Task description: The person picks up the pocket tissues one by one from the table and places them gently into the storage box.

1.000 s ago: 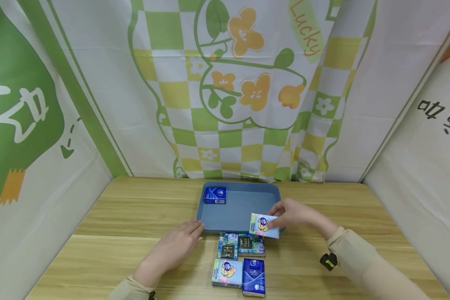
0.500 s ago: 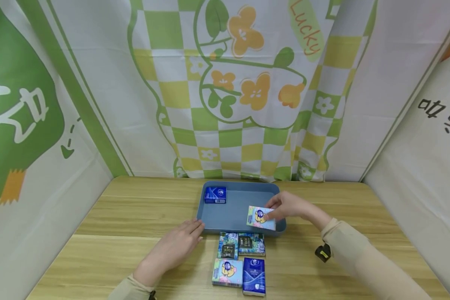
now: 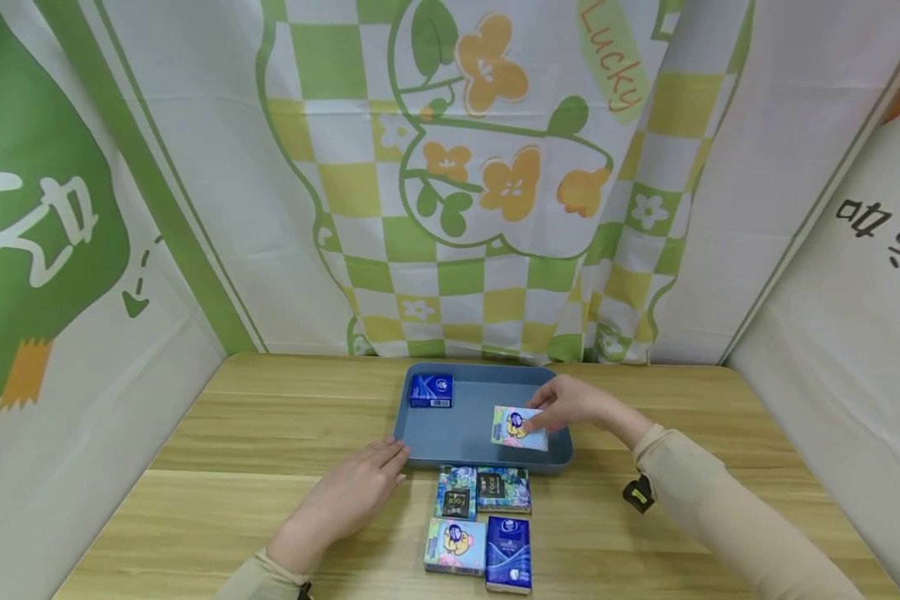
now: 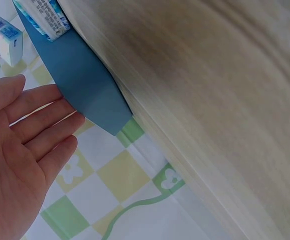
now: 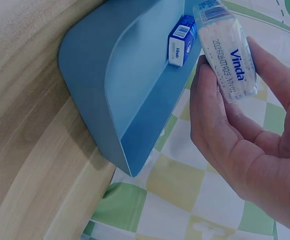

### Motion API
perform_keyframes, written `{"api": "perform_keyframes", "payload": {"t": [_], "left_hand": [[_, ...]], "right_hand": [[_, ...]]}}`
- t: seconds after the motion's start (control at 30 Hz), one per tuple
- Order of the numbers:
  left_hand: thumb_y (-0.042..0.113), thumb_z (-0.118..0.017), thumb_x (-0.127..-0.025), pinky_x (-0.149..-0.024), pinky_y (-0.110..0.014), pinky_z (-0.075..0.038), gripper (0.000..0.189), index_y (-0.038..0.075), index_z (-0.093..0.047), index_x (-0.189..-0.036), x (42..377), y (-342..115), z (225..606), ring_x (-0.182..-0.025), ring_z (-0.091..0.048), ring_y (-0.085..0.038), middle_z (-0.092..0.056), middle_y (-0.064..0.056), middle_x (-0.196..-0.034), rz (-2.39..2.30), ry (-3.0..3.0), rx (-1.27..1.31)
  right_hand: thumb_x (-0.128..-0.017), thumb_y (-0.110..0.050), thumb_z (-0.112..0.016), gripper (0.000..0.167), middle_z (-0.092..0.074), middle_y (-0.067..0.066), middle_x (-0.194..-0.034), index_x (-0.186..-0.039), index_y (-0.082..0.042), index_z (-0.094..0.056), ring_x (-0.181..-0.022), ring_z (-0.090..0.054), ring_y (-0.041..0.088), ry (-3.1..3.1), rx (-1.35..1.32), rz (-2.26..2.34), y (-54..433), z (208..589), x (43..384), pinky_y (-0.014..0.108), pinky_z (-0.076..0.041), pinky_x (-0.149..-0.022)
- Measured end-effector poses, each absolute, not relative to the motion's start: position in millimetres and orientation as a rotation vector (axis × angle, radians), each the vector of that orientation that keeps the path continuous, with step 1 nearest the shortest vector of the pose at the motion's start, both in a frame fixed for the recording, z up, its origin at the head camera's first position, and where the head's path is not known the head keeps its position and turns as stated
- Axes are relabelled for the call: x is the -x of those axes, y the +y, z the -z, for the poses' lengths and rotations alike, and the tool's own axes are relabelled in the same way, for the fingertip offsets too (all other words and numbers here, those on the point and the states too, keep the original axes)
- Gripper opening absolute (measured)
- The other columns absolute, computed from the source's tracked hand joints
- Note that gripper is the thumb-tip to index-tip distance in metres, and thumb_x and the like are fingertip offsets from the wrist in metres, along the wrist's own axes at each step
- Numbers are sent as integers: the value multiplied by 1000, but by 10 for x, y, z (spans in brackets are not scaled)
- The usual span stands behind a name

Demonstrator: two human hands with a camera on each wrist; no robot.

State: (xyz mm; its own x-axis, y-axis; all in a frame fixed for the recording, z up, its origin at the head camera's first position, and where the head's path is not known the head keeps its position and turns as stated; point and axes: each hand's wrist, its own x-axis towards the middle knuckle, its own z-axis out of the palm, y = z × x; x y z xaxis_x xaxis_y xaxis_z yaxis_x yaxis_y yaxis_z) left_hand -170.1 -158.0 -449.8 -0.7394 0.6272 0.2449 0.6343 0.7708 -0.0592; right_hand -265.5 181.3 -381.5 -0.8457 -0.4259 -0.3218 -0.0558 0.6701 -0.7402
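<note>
My right hand pinches a light-blue tissue pack with a yellow cartoon figure between thumb and fingers, over the right part of the blue-grey tray. In the right wrist view this tissue pack shows "Vinda" on its side, and it is held above the tray floor. A dark blue tissue pack lies in the tray's back left corner. My left hand has its fingers extended, with the fingertips touching the tray's front left corner. The left wrist view shows the fingers of that hand straight against the tray wall.
Before the tray, two blue-green floral packs lie side by side. Nearer still are another cartoon tissue pack and an upright-laid dark blue pack. A checked cloth hangs behind the wooden table.
My right hand has carried the cartoon tissue pack from the tray's front right edge further back and slightly left, over the tray. My left hand has stayed at the tray's corner.
</note>
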Motion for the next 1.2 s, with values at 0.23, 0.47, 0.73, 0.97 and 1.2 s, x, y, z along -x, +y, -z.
{"api": "perform_keyframes", "payload": {"t": [0.23,0.47,0.73,0.97,1.2], "left_hand": [[22,-56,-95,-104,-43,-46,38,-1,-59,-124,1693,-1581,4497,-120,-56,-31,-60,-17,-127,49,-2701,984],[23,-57,-95,-104,-43,-46,38,-1,-59,-124,1690,-1587,4518,-120,-57,-31,-60,-17,-127,50,-2694,981],[23,-56,-95,-105,-43,-45,38,-1,-59,-124,1687,-1588,4536,-120,-56,-31,-60,-18,-128,55,-2702,977],[23,-57,-95,-104,-43,-46,38,-1,-59,-124,1696,-1586,4535,-120,-56,-31,-60,-17,-128,43,-2690,979],[23,-56,-95,-105,-44,-45,38,-1,-59,-125,1709,-1584,4532,-121,-56,-31,-60,-17,-128,46,-2694,982]], "right_hand": [[-79,-24,-78,44,-70,8,-99,-114,-1,-66,-77,-68,17,2416,343,1027,1773,3811,2747,39,-59,-81],[-79,-24,-77,45,-70,10,-102,-115,0,-65,-79,-68,16,2413,323,1037,1732,3831,2829,40,-59,-83],[-80,-25,-77,47,-68,10,-104,-117,1,-64,-79,-68,14,2434,298,1026,1684,3870,2919,38,-59,-82],[-82,-26,-75,48,-68,11,-107,-120,1,-62,-82,-68,15,2449,309,1006,1641,3852,2975,39,-59,-83],[-82,-25,-75,44,-70,11,-103,-117,1,-65,-81,-68,14,2462,294,1003,1598,3866,3042,34,-60,-79]]}}
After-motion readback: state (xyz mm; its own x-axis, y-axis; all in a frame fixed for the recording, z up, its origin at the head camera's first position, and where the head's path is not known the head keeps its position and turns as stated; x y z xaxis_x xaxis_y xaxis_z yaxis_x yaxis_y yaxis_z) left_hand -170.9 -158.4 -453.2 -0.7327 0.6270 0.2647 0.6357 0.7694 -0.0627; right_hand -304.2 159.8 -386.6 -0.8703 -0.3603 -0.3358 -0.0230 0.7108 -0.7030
